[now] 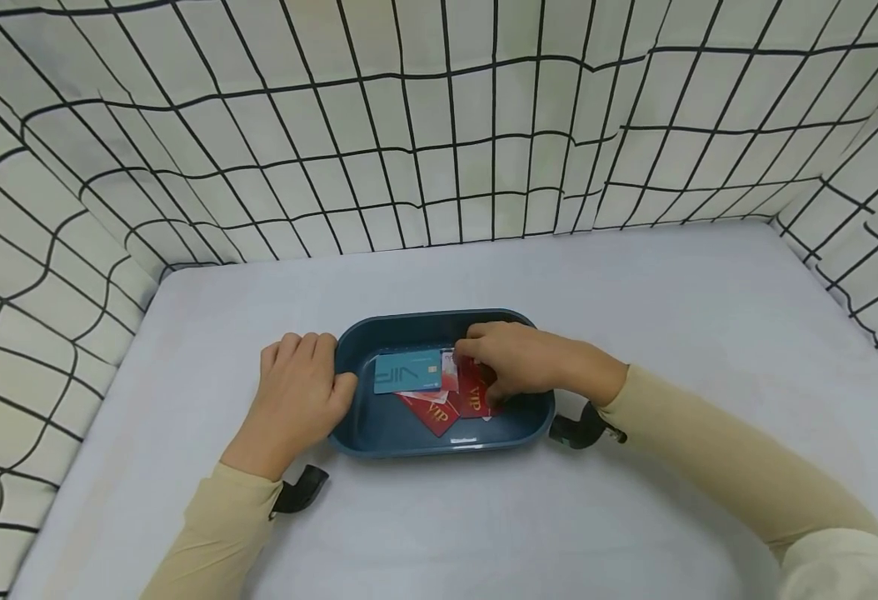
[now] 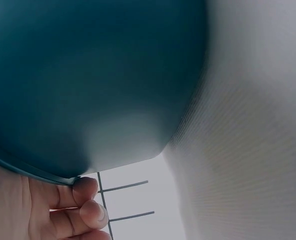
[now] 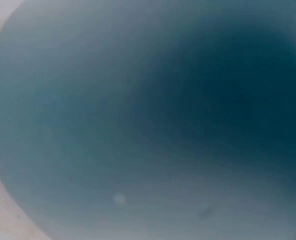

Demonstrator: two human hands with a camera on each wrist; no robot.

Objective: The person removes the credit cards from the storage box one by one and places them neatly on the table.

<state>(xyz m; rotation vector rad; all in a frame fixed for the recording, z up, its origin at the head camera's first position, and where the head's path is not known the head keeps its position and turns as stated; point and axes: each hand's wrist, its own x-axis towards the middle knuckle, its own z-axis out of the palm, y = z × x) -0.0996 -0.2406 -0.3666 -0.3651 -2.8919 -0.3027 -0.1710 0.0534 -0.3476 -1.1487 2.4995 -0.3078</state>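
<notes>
The right hand (image 1: 517,354) seems to be at the step of getting hold of a red card (image 1: 473,387) in the blue tub (image 1: 360,427); a neat pinch is needed next. The card lies under its bent fingers, but they hide whether they have it. The left hand (image 1: 300,392) holds the tub's edge.

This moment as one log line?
left hand: holds blue tray; right hand: at red VIP cards, hold unclear; teal VIP card: inside tray
</notes>
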